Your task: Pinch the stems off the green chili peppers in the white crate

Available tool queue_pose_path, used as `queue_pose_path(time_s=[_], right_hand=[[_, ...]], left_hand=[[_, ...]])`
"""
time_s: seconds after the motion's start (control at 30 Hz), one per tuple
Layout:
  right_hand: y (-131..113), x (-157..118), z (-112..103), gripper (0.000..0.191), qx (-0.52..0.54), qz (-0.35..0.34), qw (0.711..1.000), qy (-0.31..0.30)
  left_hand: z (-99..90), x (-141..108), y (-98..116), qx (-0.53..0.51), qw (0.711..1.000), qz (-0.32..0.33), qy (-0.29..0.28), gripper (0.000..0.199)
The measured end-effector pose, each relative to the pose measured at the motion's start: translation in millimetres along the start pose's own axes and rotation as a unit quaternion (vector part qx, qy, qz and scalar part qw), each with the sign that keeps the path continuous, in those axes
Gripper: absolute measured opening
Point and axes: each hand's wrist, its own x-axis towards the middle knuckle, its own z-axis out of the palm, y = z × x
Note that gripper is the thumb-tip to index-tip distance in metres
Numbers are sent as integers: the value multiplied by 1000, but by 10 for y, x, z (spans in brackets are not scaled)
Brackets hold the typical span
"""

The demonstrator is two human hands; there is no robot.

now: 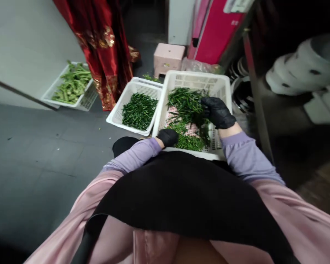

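Note:
A large white plastic basket [227, 84] stands in front of my knees, with long thin green vegetables [185, 99] heaped at its far side. A lighter green pile [191, 142] lies at its near side, and red-and-white patterned packaging shows between the heaps. My right hand [218, 113], in a black glove, is closed on a bunch of the dark greens over the basket's right half. My left hand [168, 138], also black-gloved, is curled at the near left corner beside the lighter pile. Its fingertips are hidden, so what it holds is unclear.
A smaller white basket [115, 117] of cut dark greens [140, 112] touches the large one on the left. Farther left, another white basket [85, 104] holds pale green stalks by a red curtain [112, 55]. Behind are a pink stool [169, 55] and plastic bags; white containers [305, 69] stand right.

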Motion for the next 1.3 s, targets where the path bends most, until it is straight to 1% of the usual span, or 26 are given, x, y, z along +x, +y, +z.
queue_pose_path(time_s=[0.03,0.07,0.1,0.13,0.17,0.23,0.3,0.33,0.37,0.43,0.5,0.57,0.67,0.73,0.77,0.8,0.83,0.87,0.9,0.93,0.97,1.03,1.1,1.17,1.23,1.3], right_hand=[[105,-176,-283,53,20,15,999,45],[209,-328,-520,55,40,28,995,91],[307,-446,-705,57,62,37,988,134],[392,-527,-834,58,77,41,982,166],[459,-569,-910,58,84,41,978,186],[524,-560,-928,56,86,30,977,193],[505,-493,-842,52,89,11,979,183],[479,-460,-790,51,89,5,980,177],[450,-436,-746,50,87,1,981,175],[409,-416,-696,49,78,-2,981,177],[406,-424,-695,48,69,-6,982,177],[426,-436,-711,47,64,-10,983,169],[462,-430,-708,47,62,-10,985,160],[486,-415,-676,46,63,-11,986,151],[500,-408,-653,44,62,-12,988,144],[516,-405,-626,42,58,-13,989,135],[533,-405,-593,40,51,-14,991,124],[551,-409,-555,38,40,-12,993,108],[569,-418,-509,38,27,-8,996,87],[586,-431,-455,38,14,-2,998,59],[600,-449,-391,39,2,5,1000,26],[615,-493,-240,43,-11,14,1000,-23],[613,-546,-83,47,-8,9,1000,-19],[600,-598,32,50,14,4,1000,16],[587,-640,75,53,47,7,999,26],[584,-663,53,54,78,5,997,-3]], left_hand=[[-57,75,-18,7,1000,-22,-4,34],[-117,176,-27,16,999,-43,-10,42],[-174,301,-20,23,998,-58,-15,46],[-219,445,7,28,997,-64,-23,44],[-248,601,58,31,998,-56,-27,39],[-240,921,224,25,999,0,-33,33],[-139,1218,434,26,997,69,-34,40],[-61,1348,534,35,995,90,-36,44],[25,1462,619,52,993,97,-38,47],[194,1619,718,90,991,85,-45,55],[317,1664,704,108,991,63,-54,60],[371,1603,597,93,993,28,-60,56],[344,1405,375,21,999,-7,-35,36],[275,1276,269,-66,997,-38,10,24],[228,1223,238,-124,989,-73,38,21],[171,1177,220,-192,972,-117,67,19],[107,1136,215,-265,946,-159,94,18],[37,1098,219,-336,916,-187,117,19],[-35,1060,231,-399,885,-197,133,21],[-104,1023,250,-452,859,-193,141,24],[-166,987,276,-492,840,-181,142,28],[-253,927,345,-536,818,-159,137,39],[-286,895,423,-556,806,-145,144,47],[-280,889,484,-587,784,-124,160,47],[-255,891,511,-640,746,-92,160,44],[-232,885,512,-683,710,-75,157,44]])
